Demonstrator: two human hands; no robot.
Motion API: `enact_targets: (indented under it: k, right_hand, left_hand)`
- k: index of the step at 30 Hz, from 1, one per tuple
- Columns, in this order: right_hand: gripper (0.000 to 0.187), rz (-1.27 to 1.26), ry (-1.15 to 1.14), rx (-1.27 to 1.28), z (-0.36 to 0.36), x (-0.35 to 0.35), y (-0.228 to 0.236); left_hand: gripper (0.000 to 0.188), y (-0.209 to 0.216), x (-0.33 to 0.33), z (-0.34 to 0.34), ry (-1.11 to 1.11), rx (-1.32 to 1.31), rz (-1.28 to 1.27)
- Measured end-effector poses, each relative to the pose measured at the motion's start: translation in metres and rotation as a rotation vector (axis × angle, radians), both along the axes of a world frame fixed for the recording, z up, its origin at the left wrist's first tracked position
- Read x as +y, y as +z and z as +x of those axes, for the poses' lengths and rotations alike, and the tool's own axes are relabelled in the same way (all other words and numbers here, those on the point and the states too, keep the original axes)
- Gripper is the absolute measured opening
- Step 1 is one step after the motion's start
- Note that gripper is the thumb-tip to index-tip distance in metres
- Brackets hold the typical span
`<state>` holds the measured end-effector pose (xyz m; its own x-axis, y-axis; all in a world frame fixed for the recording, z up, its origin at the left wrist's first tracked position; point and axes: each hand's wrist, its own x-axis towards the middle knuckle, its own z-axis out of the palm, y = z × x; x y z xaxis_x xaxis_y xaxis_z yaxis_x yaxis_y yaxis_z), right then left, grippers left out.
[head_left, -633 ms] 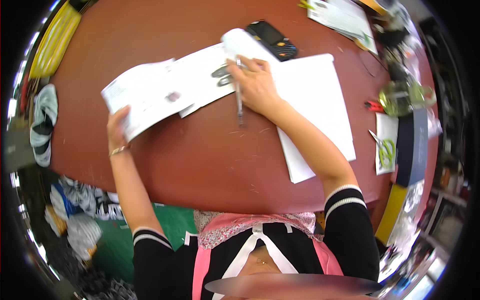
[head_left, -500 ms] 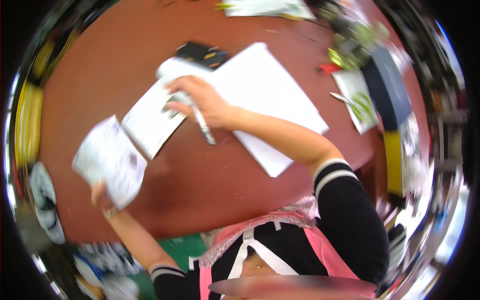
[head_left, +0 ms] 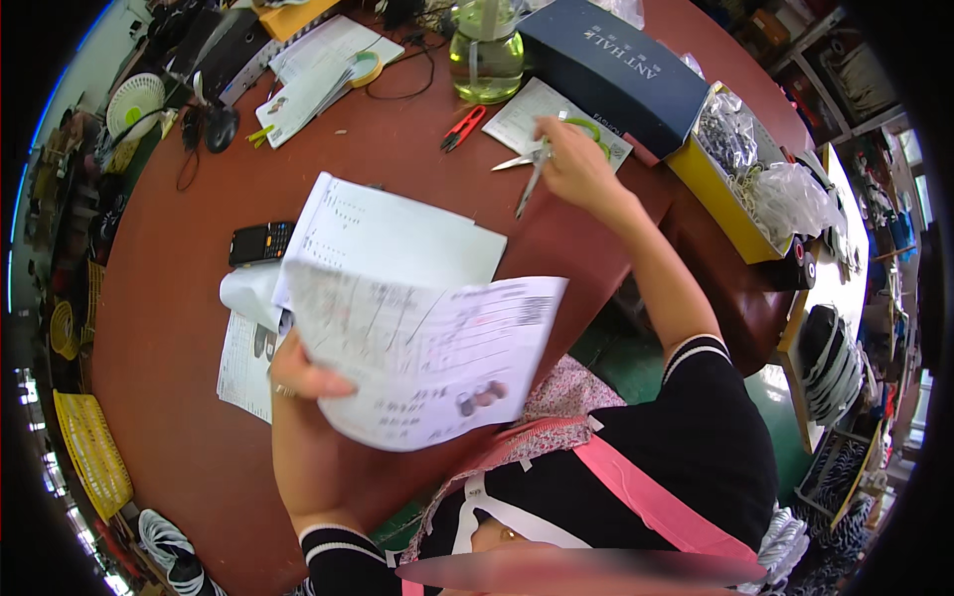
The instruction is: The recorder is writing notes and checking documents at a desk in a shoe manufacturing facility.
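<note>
- Head view: I see my left hand (head_left: 303,372) closed on a sheaf of white printed paper sheets (head_left: 417,343), thumb on top at the lower left edge, the sheets lifted clear of the round reddish-brown worktop (head_left: 179,417).
- My right hand (head_left: 574,164) reaches toward one o'clock, its fingers curled round a slim grey pen (head_left: 527,191) that slants down toward seven o'clock.
- The right hand's fingertips sit over a pair of silver scissors (head_left: 522,159); whether they touch the scissors I cannot tell.
- The scissors lie partly on a white card with green print (head_left: 537,111), just beside a dark blue rectangular box (head_left: 626,70).
- A small pair of red-handled snips (head_left: 462,127) lies at eleven o'clock from the right hand, near a clear glass bottle of greenish liquid (head_left: 487,55).
- At nine o'clock from the sheaf, a black handheld device with a keypad (head_left: 260,241) rests flat on the worktop.
- More white forms (head_left: 243,358) lie on the worktop under my left hand.
- A yellow tray holding clear plastic bags (head_left: 740,169) stands at three o'clock from the right hand.
</note>
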<state>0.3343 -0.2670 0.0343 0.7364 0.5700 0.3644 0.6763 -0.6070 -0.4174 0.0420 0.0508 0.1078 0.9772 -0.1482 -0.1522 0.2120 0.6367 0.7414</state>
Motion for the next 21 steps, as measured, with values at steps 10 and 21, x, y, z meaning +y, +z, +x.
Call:
enact_targets:
  k: [10, 21]
  right_hand:
    - [0.054, -0.032, -0.083, 0.003, -0.003, -0.086, -0.002]
    - [0.052, 0.757, -0.457, 0.593, -0.030, -0.082, 0.019]
  left_hand:
    - [0.052, -0.040, -0.080, 0.219, -0.083, 0.058, 0.592]
    - [0.055, -0.095, -0.109, 0.275, 0.251, -0.243, 1.467]
